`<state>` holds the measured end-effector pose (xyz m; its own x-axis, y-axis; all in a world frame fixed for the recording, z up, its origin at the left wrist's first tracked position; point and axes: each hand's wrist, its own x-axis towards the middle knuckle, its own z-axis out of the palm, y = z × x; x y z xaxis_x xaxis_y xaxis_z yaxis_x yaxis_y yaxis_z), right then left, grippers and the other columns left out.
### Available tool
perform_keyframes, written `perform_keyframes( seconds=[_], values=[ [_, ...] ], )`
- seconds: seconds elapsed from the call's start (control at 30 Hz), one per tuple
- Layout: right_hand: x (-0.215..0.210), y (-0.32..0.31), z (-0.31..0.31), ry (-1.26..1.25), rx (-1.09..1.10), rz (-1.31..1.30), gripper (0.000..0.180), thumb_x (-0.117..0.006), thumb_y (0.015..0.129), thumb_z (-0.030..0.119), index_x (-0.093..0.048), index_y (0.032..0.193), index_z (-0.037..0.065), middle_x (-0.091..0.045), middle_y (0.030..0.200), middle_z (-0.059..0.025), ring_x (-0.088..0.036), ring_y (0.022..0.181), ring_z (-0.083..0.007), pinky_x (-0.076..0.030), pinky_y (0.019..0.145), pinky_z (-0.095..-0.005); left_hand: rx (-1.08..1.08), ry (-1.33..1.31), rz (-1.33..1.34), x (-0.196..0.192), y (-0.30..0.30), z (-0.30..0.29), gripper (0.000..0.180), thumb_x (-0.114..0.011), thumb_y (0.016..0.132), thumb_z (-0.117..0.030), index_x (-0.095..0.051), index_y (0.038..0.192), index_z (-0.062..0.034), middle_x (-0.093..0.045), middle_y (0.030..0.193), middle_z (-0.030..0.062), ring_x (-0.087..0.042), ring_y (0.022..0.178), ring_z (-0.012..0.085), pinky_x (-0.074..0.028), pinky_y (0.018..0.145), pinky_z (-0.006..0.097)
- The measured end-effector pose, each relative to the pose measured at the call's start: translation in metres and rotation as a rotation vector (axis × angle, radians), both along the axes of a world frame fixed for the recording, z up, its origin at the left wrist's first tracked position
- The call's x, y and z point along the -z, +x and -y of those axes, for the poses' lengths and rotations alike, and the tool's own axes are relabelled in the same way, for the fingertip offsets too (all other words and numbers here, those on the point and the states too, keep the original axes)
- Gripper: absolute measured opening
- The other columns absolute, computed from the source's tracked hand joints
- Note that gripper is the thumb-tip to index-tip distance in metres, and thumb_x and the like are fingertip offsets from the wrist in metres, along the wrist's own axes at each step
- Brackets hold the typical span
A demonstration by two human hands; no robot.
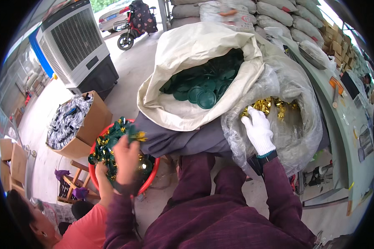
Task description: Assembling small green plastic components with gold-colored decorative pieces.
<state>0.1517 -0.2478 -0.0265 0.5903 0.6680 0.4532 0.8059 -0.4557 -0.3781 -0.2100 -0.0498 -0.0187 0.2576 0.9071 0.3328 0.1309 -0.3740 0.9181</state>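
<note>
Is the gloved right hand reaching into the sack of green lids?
No, the right hand in its white glove is at the mouth of the clear plastic bag of gold pieces, beside the sack of green lids.

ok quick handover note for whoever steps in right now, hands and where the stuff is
Left hand: bare, over the red basin, blurred, seemingly holding a green-and-gold piece.
Right hand: white glove, reaching into the clear plastic bag of gold pieces.
Green round lids sit in the beige sack.
Done: basin partly filled with green-and-gold pieces.
Left: many lids and gold pieces remain.
</note>
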Motion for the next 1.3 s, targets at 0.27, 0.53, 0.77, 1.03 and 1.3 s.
perform_keyframes(
  seconds=[0.27,0.53,0.77,1.03,1.3],
  values=[
    [0.014,0.012,-0.018,-0.168,0.04,0.102,0.038,-0.053,0.091,0.023,-0.052,0.127,0.008,-0.058,0.116,-0.0184,-0.062,0.096,-0.0379,-0.051,0.081,-0.0474,-0.548,0.508,-0.863,-0.003,-0.05,-0.078,0.042,-0.065,0.08,-0.014,-0.057,0.119,-0.0016,-0.061,0.116,0.0205,-0.056,0.11,0.038,-0.047,0.09,0.047],
    [0.048,0.031,-0.027,-0.143,-0.099,0.371,0.03,-0.053,0.09,0.024,-0.06,0.11,0.003,-0.059,0.115,-0.0206,-0.057,0.106,-0.0358,-0.047,0.091,-0.0439,0.101,0.877,-0.455,-0.024,0.149,-0.04,0.02,-0.059,0.076,-0.007,-0.065,0.095,-0.0053,-0.063,0.089,0.0152,-0.063,0.083,0.0319,-0.052,0.069,0.043],
    [0.04,0.033,-0.026,-0.273,-0.151,0.239,0.025,-0.058,0.087,0.021,-0.057,0.101,0.0,-0.057,0.111,-0.0213,-0.057,0.099,-0.0388,-0.047,0.086,-0.047,0.177,0.626,-0.832,0.011,0.27,-0.018,0.04,-0.061,0.077,-0.016,-0.059,0.116,-0.0066,-0.059,0.109,0.0163,-0.058,0.102,0.0311,-0.051,0.075,0.041],
    [0.043,0.038,-0.026,-0.144,-0.183,0.266,0.025,-0.063,0.082,0.017,-0.054,0.098,0.0,-0.058,0.097,-0.0227,-0.057,0.09,-0.0413,-0.047,0.08,-0.0472,0.056,0.625,-0.717,0.036,0.285,-0.025,0.03,-0.061,0.079,-0.014,-0.059,0.108,-0.0046,-0.061,0.097,0.0156,-0.064,0.087,0.0298,-0.052,0.069,0.038],
    [0.037,0.023,-0.025,-0.136,-0.063,0.231,0.025,-0.064,0.08,0.018,-0.055,0.096,0.001,-0.058,0.099,-0.0224,-0.057,0.09,-0.0412,-0.046,0.079,-0.0481,0.071,0.617,-0.587,0.031,0.263,-0.025,0.03,-0.064,0.075,-0.014,-0.056,0.101,-0.001,-0.062,0.09,0.018,-0.065,0.083,0.0328,-0.053,0.069,0.039]
  ],
)
